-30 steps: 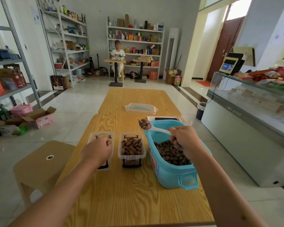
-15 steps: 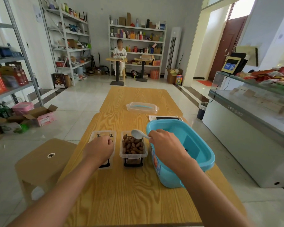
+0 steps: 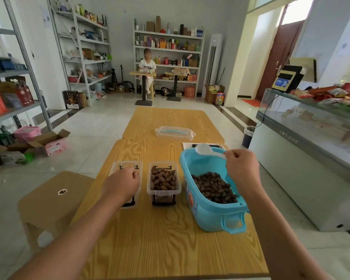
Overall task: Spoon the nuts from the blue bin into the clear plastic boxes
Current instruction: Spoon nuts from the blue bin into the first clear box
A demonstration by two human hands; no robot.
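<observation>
Nuts [image 3: 212, 187], brown and long, lie in a heap at the near end of the big blue plastic bin [image 3: 212, 217], at the lower right of the frame on the yellow wooden table [image 3: 160, 239]. Above the far end of the bin, the right hand [image 3: 241, 166] pinches the handle of a white plastic spoon [image 3: 205, 149]. No nuts show in the spoon's bowl. The spoon lies almost flat, its long line running left to right; the bowl points to the upper left and the handle runs back into the fingers.

Left of the bin stand two small clear plastic boxes. The middle box [image 3: 163, 185] is nearly full of nuts. The left box [image 3: 125, 166] is partly hidden under the left hand [image 3: 122, 183], whose fingers curl over its rim and hold it, so I cannot see how much is inside.

The next job looks like a fresh scoop. Dip the bowl low into the heap, bring it up level, and carry it slowly over the box so nothing rolls off. The bin's long side runs from near to far.
</observation>
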